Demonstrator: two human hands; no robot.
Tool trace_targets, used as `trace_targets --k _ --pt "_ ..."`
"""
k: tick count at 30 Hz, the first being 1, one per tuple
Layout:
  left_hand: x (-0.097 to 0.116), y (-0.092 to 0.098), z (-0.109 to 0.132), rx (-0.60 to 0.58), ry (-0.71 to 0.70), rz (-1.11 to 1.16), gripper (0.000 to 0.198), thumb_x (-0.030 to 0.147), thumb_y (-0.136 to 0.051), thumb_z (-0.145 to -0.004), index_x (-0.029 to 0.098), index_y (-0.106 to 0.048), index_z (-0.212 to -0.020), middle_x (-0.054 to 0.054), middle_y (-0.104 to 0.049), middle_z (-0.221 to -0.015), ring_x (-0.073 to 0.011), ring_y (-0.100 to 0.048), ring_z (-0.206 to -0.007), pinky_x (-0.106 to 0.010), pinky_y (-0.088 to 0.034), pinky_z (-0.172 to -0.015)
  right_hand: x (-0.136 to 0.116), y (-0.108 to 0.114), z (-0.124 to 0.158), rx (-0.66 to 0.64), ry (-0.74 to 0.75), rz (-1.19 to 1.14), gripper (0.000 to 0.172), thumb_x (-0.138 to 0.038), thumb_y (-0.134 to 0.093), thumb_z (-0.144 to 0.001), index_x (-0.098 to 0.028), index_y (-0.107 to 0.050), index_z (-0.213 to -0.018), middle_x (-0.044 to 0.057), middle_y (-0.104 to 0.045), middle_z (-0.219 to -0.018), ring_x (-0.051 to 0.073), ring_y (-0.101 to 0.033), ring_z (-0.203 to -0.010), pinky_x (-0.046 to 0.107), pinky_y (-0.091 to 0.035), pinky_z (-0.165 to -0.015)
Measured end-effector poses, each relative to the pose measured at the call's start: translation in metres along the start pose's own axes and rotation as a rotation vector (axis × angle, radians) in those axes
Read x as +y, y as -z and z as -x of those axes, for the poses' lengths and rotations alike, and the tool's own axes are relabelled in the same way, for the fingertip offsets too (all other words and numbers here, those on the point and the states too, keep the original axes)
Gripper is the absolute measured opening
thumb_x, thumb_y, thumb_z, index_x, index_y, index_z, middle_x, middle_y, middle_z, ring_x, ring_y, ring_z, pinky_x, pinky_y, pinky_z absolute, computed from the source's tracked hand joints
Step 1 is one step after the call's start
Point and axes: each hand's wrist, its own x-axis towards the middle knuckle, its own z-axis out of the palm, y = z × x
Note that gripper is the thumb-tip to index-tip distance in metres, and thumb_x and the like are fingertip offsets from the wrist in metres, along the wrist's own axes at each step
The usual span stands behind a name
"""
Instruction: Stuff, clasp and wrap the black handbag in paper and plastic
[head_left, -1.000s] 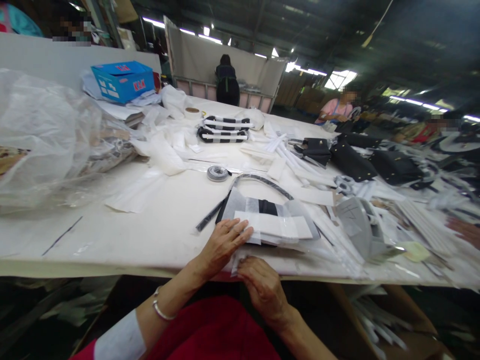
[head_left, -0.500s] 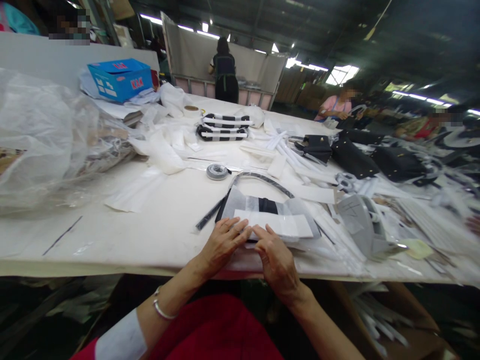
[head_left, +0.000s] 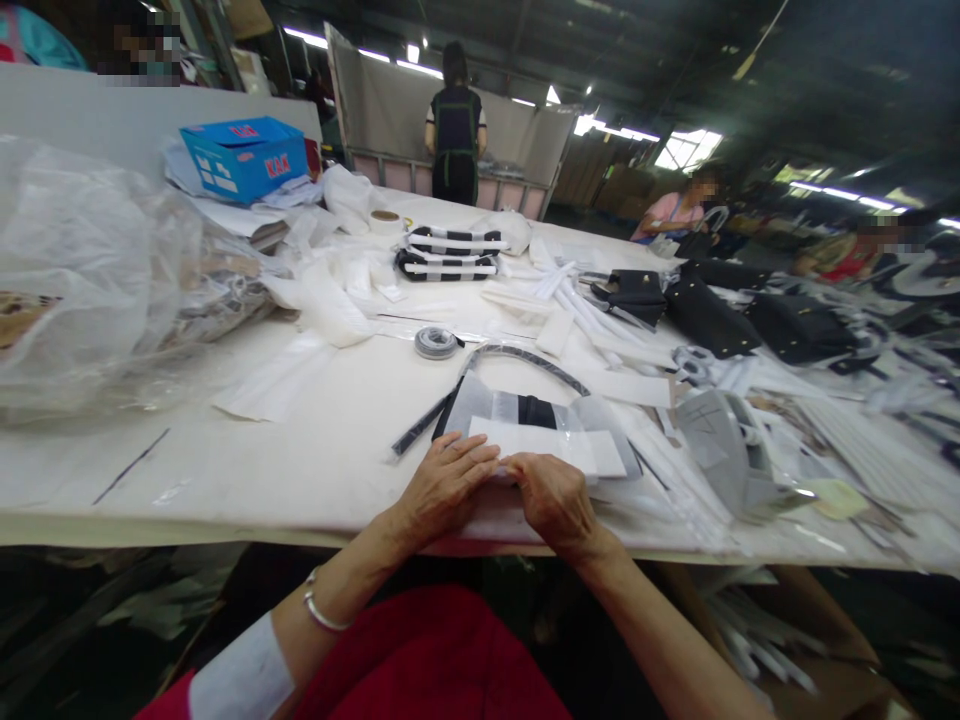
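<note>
A dark handbag (head_left: 535, 411) lies flat before me, covered in white wrapping sheet (head_left: 484, 402), with a pale paper strip (head_left: 551, 448) across its near part. Its plastic-wrapped handle (head_left: 517, 352) arches out behind. My left hand (head_left: 444, 485) rests on the bag's near left edge, fingers stretched out flat; its thumb is hidden. Beside it, my right hand (head_left: 556, 503) has curled fingers pinching the wrapping at the near edge. The two hands' fingertips almost meet there.
A coiled grey strap (head_left: 436, 343) lies behind the bag. To the right stand a grey tape dispenser (head_left: 716, 450) and black bags (head_left: 709, 315). Wrapped bundles (head_left: 450, 265), a blue box (head_left: 247, 162) and clear plastic (head_left: 97, 280) lie farther off. Other people work beyond the table.
My right hand's fingers have curled in and closed at the wrapping's near edge; before, they were more extended. My left hand and the bag stay nearly in place. The standing person has straightened.
</note>
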Motion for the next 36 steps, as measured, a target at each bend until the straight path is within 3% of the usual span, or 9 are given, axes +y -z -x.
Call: trace_targets --k 5,12,16,19,22,25,28,36 --pt "0.009 0.0 -0.004 -0.015 0.081 0.024 0.035 0.04 -0.063 -0.09 0.019 -0.059 -0.118 -0.007 -0.068 -0.122 -0.0275 -0.059 -0.119 -0.05 -0.035 -0.109 0.003 -0.001 -0.006 0.005 -0.001 0.088 0.027 -0.018 -0.038 -0.101 -0.019 -0.06 -0.084 0.002 -0.064 -0.066 0.014 -0.057 -0.058 0.028 -0.038 -0.06" --pt "0.02 -0.009 -0.012 0.053 0.402 0.162 0.028 0.035 -0.072 -0.084 0.022 -0.064 -0.107 -0.005 -0.073 -0.107 -0.0267 -0.063 -0.112 -0.052 -0.035 -0.11 0.006 0.001 -0.013 0.014 0.071 0.088 0.022 -0.018 -0.041 -0.1 -0.019 -0.056 -0.084 -0.001 -0.058 -0.061 0.014 -0.055 -0.054 0.029 -0.036 -0.057" --pt "0.016 0.002 -0.012 -0.013 0.472 0.35 0.013 0.03 -0.058 -0.093 0.025 -0.067 -0.101 -0.001 -0.072 -0.113 -0.023 -0.06 -0.118 -0.049 -0.031 -0.113 0.008 0.004 -0.01 -0.003 0.112 0.008 0.017 -0.013 -0.044 -0.098 -0.018 -0.056 -0.088 0.002 -0.064 -0.068 0.015 -0.06 -0.061 0.028 -0.042 -0.062" --pt "0.013 0.009 -0.019 -0.09 0.558 0.435 0.03 0.024 -0.04 -0.1 0.026 -0.068 -0.092 0.001 -0.073 -0.11 -0.0202 -0.06 -0.117 -0.047 -0.033 -0.112 0.007 0.006 -0.005 -0.012 0.122 -0.075 0.014 -0.01 -0.045 -0.096 -0.017 -0.057 -0.096 0.005 -0.069 -0.077 0.017 -0.065 -0.071 0.028 -0.048 -0.068" --pt "0.013 0.007 -0.029 -0.078 0.634 0.358 0.025 0.025 -0.048 -0.097 0.023 -0.067 -0.081 -0.001 -0.074 -0.093 -0.0212 -0.064 -0.101 -0.042 -0.042 -0.098 0.004 0.009 -0.001 -0.005 0.122 -0.128 0.012 -0.01 -0.047 -0.096 -0.016 -0.057 -0.099 0.008 -0.071 -0.086 0.018 -0.068 -0.08 0.028 -0.052 -0.074" --pt "0.016 0.003 -0.033 -0.043 0.626 0.28 0.012 0.022 -0.066 -0.087 0.021 -0.063 -0.075 0.0 -0.071 -0.087 -0.0204 -0.063 -0.09 -0.038 -0.043 -0.087 0.003 0.012 -0.002 -0.009 0.129 -0.127 0.012 -0.009 -0.048 -0.095 -0.016 -0.058 -0.097 0.009 -0.072 -0.089 0.018 -0.069 -0.085 0.029 -0.054 -0.079" --pt "0.016 0.001 -0.031 -0.032 0.578 0.297 0.014 0.018 -0.074 -0.081 0.021 -0.062 -0.076 0.002 -0.071 -0.09 -0.0192 -0.062 -0.091 -0.036 -0.042 -0.087 0.001 0.017 -0.007 -0.017 0.149 -0.103 0.013 -0.008 -0.05 -0.094 -0.015 -0.059 -0.099 0.009 -0.072 -0.088 0.018 -0.069 -0.085 0.029 -0.053 -0.079" --pt "0.012 -0.007 -0.022 -0.005 0.414 0.179 0.014 0.017 -0.074 -0.082 0.022 -0.061 -0.082 0.001 -0.072 -0.097 -0.0213 -0.064 -0.1 -0.043 -0.041 -0.098 -0.022 0.02 0.011 -0.077 0.159 -0.193 0.02 -0.005 -0.042 -0.094 -0.017 -0.057 -0.086 0.003 -0.059 -0.066 0.017 -0.057 -0.068 0.03 -0.047 -0.07"
